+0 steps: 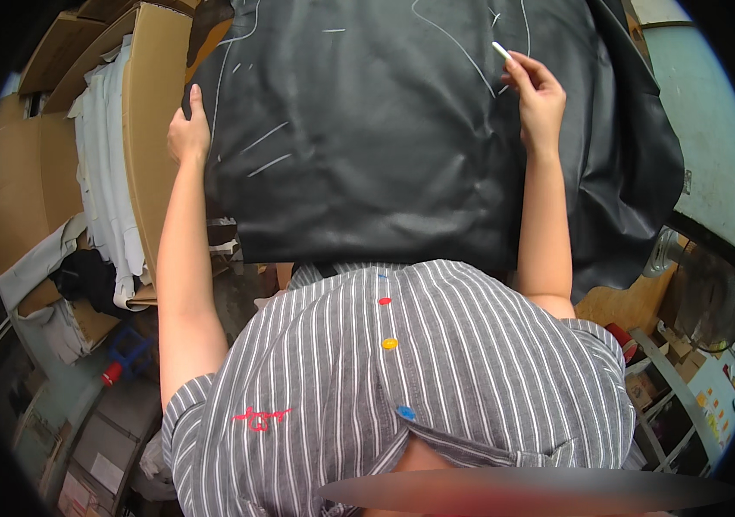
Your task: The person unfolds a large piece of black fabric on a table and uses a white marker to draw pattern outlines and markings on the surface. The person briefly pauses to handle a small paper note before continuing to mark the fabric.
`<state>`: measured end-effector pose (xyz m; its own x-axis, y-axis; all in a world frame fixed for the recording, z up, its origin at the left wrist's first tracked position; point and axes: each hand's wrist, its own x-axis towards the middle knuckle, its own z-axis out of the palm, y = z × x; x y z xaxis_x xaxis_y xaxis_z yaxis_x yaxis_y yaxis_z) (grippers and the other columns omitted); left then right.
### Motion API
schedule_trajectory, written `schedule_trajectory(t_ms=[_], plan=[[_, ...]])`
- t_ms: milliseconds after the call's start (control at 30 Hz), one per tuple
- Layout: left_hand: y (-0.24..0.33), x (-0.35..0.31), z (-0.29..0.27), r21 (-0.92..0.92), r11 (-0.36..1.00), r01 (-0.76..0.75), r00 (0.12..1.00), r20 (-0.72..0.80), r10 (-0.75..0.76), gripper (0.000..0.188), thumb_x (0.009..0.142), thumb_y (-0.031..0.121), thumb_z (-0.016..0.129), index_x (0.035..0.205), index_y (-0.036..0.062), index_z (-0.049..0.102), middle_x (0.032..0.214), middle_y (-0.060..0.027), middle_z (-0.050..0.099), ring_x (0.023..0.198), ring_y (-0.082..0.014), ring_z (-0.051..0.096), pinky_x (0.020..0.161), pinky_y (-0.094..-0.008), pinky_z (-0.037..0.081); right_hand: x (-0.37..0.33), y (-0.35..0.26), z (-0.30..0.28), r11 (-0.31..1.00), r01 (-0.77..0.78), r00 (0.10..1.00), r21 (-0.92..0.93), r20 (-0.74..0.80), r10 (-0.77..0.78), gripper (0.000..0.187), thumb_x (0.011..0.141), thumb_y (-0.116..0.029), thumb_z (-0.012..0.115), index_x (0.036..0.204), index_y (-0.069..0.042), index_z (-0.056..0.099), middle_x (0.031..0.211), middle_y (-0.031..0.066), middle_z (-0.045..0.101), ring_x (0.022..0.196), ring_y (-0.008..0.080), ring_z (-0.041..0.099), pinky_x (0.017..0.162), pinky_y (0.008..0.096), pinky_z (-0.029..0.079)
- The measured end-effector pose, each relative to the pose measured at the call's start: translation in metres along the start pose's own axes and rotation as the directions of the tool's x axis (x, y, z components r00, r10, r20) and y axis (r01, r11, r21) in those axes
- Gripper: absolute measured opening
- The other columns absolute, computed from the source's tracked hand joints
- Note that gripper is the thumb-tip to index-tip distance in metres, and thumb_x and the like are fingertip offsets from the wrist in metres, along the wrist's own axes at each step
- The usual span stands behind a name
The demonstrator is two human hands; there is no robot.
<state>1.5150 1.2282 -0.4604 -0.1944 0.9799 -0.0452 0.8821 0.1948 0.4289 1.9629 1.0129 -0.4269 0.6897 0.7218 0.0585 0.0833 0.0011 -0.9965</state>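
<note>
A large sheet of black leather spreads out in front of me, its near edge hanging close to my body. Thin white curves and short strokes are drawn on it. At the sheet's left edge is my left hand, thumb laid along the edge and fingers curled under, partly hidden. My right hand is over the right part of the leather, pinching a short white stick of chalk. The chalk's tip points up and left, near a drawn curve; whether it touches the leather I cannot tell.
Cardboard boxes stand close on the left, with pale rolled material upright among them. A dark cloth lies below. To the right are a fan and a rack holding small boxes. The leather droops in folds at the right.
</note>
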Motion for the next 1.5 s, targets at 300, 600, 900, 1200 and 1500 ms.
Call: schedule_trajectory(t_ms=[300,600,900,1200,1500], plan=[[-0.007,0.008,0.005,-0.050,0.992,-0.115,0.991,0.062,0.118,0.113,0.075,0.085,0.055,0.139,-0.0080,0.049,0.139,-0.0268,0.053,0.132,-0.0386,0.049,0.110,-0.0456,0.038,-0.087,0.008,0.049,0.927,-0.224,0.971,0.302,0.154,0.184,0.021,0.104,-0.015,0.052,0.110,0.004,0.059,0.135,0.0180,0.057,0.113,0.0204,0.064,0.098,0.0289,0.053],[-0.012,0.029,0.007,-0.290,0.957,0.027,0.956,0.286,0.060,0.099,0.081,0.064,0.070,0.144,-0.0079,0.043,0.146,-0.0248,0.047,0.137,-0.0323,0.046,0.113,-0.0392,0.034,-0.068,0.027,0.057,0.966,-0.042,0.963,0.256,-0.246,0.107,0.019,0.100,-0.012,0.060,0.109,0.004,0.062,0.105,0.0107,0.068,0.097,0.0157,0.068,0.086,0.0243,0.056],[-0.007,0.035,0.012,-0.411,0.893,0.184,0.948,0.314,-0.051,0.102,0.088,0.080,0.037,0.129,-0.0099,0.058,0.140,-0.0282,0.052,0.136,-0.0363,0.046,0.113,-0.0406,0.034,-0.066,0.005,0.078,0.993,-0.029,0.981,0.110,-0.188,0.050,0.015,0.093,-0.011,0.069,0.099,0.002,0.067,0.083,0.0060,0.068,0.070,0.0106,0.065,0.062,0.0258,0.057],[0.006,0.029,0.008,-0.151,0.976,0.155,0.968,0.221,-0.119,0.106,0.087,0.082,0.031,0.124,-0.0126,0.061,0.132,-0.0296,0.058,0.128,-0.0400,0.053,0.109,-0.0441,0.039,-0.012,0.023,0.111,0.974,0.032,0.993,-0.226,-0.103,-0.056,0.020,0.085,-0.018,0.074,0.096,-0.002,0.073,0.080,0.0052,0.072,0.070,0.0127,0.067,0.068,0.0266,0.053],[0.000,0.034,0.015,-0.086,0.986,0.146,0.972,0.199,-0.127,0.107,0.087,0.083,0.029,0.122,-0.0127,0.062,0.129,-0.0292,0.060,0.126,-0.0397,0.055,0.107,-0.0448,0.041,-0.014,0.010,0.117,0.818,0.074,0.992,-0.570,-0.042,-0.119,0.021,0.086,-0.024,0.072,0.092,-0.004,0.075,0.072,0.0017,0.070,0.065,0.0083,0.064,0.062,0.0246,0.048]])
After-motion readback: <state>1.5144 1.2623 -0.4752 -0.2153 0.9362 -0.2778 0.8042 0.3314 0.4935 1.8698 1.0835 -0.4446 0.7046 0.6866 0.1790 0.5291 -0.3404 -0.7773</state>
